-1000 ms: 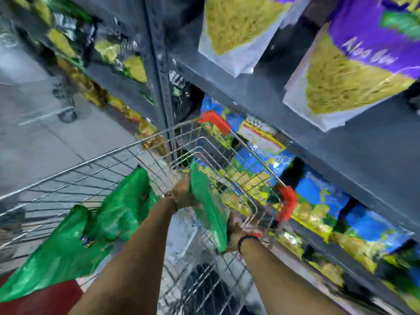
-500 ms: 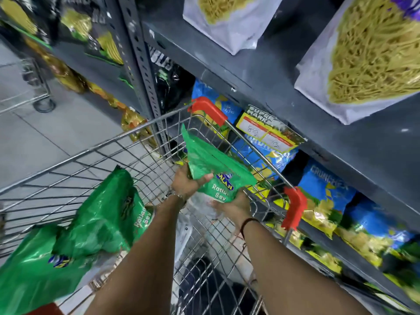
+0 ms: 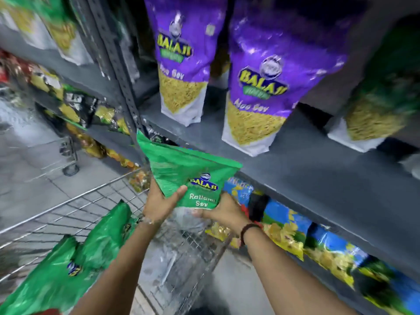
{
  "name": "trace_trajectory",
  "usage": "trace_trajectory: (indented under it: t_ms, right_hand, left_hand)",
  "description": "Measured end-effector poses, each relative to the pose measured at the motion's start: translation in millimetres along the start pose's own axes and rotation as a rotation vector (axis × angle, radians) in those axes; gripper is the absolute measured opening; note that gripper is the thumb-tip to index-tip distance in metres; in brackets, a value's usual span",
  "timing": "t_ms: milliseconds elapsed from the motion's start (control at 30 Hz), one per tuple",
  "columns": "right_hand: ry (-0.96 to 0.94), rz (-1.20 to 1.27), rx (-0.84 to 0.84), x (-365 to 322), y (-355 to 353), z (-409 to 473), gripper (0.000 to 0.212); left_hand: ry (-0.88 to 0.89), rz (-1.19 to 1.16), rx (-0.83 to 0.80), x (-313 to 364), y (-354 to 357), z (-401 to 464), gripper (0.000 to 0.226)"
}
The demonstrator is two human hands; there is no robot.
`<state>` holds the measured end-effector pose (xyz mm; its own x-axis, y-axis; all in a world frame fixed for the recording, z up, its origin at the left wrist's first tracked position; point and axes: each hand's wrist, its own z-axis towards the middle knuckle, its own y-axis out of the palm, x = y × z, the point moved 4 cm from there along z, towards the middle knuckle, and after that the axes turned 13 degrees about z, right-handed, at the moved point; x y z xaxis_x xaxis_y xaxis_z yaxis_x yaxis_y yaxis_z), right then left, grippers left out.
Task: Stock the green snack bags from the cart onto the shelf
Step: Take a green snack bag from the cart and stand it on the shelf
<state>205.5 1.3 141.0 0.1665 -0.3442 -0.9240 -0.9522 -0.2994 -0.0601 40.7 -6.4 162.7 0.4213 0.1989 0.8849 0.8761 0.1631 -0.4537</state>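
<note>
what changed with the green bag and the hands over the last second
The green bag has been lifted out of the cart toward the shelf, turning label-up. Left hand and right hand both kept their hold. The other green bags stayed in the cart.

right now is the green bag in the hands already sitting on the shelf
No, the green bag is held up by the left hand and right hand above the cart, below the grey shelf.
</note>
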Motion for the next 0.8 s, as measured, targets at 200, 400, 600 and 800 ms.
trace_trajectory:
  t_ms: [200, 400, 600, 800]
  right_hand:
    - [-0.162, -0.132, 0.079, -69.2, -107.1, -73.9, 0.041]
    - [-0.221, -0.057, 0.194, -93.3, -218.8, -128.1, 0.036]
    - [-0.302, 0.031, 0.429, -105.9, -291.0, -142.5, 0.045]
    - [-0.271, 0.223, 0.529, -68.0, -319.2, -127.8, 0.058]
  left_hand:
    - [0.3, 0.104, -0.11, 119.1, 42.9, -30.3, 0.083]
    - [0.474, 0.154, -0.442, 216.4, 128.4, -41.3, 0.095]
    - [0.577, 0.074, -0.447, 271.8, 195.2, -27.3, 0.081]
    - [0.477, -0.037, -0.625, 251.2, 242.8, -9.7, 0.128]
